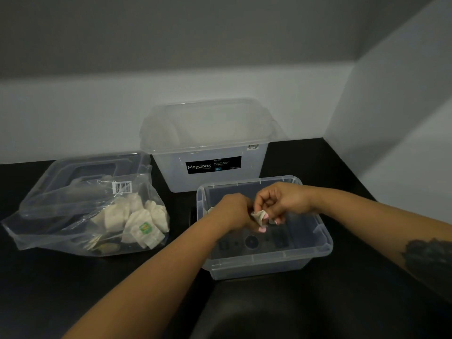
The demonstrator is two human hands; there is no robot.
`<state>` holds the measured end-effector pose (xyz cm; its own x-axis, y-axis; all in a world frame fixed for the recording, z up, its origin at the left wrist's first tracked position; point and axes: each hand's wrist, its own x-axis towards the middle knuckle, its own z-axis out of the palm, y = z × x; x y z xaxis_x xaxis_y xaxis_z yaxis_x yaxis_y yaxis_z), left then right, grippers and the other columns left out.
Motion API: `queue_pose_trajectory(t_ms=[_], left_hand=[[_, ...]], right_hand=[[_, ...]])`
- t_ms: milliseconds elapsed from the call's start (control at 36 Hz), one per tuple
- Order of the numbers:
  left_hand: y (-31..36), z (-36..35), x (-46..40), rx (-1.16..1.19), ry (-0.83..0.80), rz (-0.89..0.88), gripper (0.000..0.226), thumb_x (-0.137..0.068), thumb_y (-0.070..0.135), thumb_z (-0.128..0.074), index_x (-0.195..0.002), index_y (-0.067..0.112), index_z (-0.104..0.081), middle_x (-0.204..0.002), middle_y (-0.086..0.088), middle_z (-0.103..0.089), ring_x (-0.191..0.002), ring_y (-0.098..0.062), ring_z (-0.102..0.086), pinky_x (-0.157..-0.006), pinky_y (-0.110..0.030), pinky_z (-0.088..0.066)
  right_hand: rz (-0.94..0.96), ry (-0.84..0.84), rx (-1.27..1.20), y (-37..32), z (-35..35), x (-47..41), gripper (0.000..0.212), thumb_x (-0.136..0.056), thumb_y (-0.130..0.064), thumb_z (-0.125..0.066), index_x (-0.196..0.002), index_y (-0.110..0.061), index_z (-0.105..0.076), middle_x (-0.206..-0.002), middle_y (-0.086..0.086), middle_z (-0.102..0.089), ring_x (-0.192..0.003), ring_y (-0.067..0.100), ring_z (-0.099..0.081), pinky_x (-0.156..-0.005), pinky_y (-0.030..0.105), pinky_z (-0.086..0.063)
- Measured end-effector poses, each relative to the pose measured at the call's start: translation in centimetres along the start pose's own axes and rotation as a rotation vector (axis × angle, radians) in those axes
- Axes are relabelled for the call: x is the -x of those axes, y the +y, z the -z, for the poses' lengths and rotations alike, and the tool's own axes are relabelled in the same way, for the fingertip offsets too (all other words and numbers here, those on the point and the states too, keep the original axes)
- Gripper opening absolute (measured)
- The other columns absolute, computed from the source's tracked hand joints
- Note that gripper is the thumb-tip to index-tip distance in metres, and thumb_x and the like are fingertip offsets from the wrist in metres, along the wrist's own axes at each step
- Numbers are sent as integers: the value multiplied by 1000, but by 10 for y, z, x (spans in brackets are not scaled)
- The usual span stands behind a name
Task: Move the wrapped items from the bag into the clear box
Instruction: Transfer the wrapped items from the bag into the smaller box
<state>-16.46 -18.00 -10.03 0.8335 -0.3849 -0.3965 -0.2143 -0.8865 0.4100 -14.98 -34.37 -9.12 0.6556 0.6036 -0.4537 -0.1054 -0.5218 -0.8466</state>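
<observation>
Over the clear box (322, 243), both hands meet above its left half. Left hand (232, 211) is curled, knuckles up, with the fingers closed on a small pale wrapped item (259, 215); a further scrap of pale wrapper shows at the hand's left edge, against the box wall. Right hand (281, 200) is also curled, its fingertips pinching the same item from the right. The item is crumpled and is held above the box floor, not resting on it. Whether it touches the floor at any point cannot be told.

Box: low, transparent, lidless, standing on the dark counter (73, 289) at centre right. Its floor shows moulded marks only; nothing else is seen lying in it.

Bag (49, 228): clear plastic, lying on its side at left, well apart from the box. Several more wrapped items (137, 216) are heaped in its right-hand end; one bears a green label. A white barcode sticker (121, 186) sits on the bag's upper face. The bag lies partly over a clear lid (97, 167) flat on the counter.

Behind the box stands a taller tub (210, 177), lidded, with a black "Megabox" label on its front. Its lower right corner is just beside the box's rear rim; contact cannot be told.

Right forearm carries a dark tattoo (428, 258).
</observation>
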Motion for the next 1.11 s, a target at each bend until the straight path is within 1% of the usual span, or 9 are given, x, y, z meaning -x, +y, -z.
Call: queue_pose_trajectory(t_ms=[167,278,361,444,500,611,694,861,1111], left_hand=[[-5,-7,-9,-119,9,101,50,-76,55,-66,-100,11,-66,-85,-4,-60,-93,-20,-62,-75,-28,-44],[-6,-14,-13,-195,3,158,58,-76,60,-62,-105,9,-61,-79,-3,-52,-82,-19,-57,-75,-29,-45],[-6,-16,-17,-258,-25,182,63,-76,59,-63,-114,8,-58,-87,-6,-55,-89,-21,-59,-80,-31,-47],[-4,-19,-17,-341,-119,197,71,-78,53,-66,-130,8,-49,-114,-9,-59,-106,-25,-58,-95,-36,-47],[-2,-20,-14,-408,-167,176,66,-82,48,-64,-132,8,-46,-121,-9,-57,-113,-25,-56,-97,-37,-44],[-4,-23,-10,-484,-308,88,43,-92,35,-55,-123,6,-56,-101,-8,-57,-108,-22,-57,-89,-33,-43],[-5,-23,-13,-527,-369,37,37,-94,28,-52,-126,10,-56,-105,-7,-58,-109,-23,-57,-92,-34,-44],[-6,-24,-15,-536,-395,-56,42,-96,22,-48,-136,11,-46,-125,-10,-56,-113,-25,-54,-94,-36,-42],[-9,-25,-16,-491,-354,-82,38,-94,18,-51,-132,11,-50,-123,-10,-58,-109,-25,-55,-92,-34,-42]], right_hand=[[-74,-33,82,-10,8,4,31,-82,12,-59,-95,-15,-64,-93,9,-66,-79,16,-62,-69,28,-51],[-83,118,289,-13,1,-2,18,-81,-8,-71,-95,-17,-64,-95,13,-69,-76,17,-64,-68,27,-51],[-55,335,628,-14,-10,-9,10,-86,-19,-68,-96,-16,-69,-86,0,-70,-64,4,-58,-64,17,-47],[-85,401,833,-11,-18,-17,15,-88,-24,-64,-102,-19,-69,-84,-9,-60,-76,6,-55,-71,20,-44],[-103,405,884,-8,-22,-23,16,-89,-26,-63,-103,-20,-68,-88,-6,-62,-80,9,-54,-72,23,-43],[-114,444,975,-3,-28,-34,20,-89,-28,-62,-108,-23,-67,-106,0,-67,-95,18,-60,-74,28,-44],[-111,453,1041,0,-34,-41,21,-90,-24,-61,-109,-25,-68,-109,1,-68,-100,22,-61,-74,31,-44],[-109,434,1190,2,-43,-52,20,-90,-17,-56,-103,-22,-70,-98,5,-68,-89,23,-63,-65,29,-42],[-58,399,1411,-1,-46,-55,22,-90,-17,-58,-111,-16,-60,-105,7,-66,-98,26,-62,-78,36,-48]])
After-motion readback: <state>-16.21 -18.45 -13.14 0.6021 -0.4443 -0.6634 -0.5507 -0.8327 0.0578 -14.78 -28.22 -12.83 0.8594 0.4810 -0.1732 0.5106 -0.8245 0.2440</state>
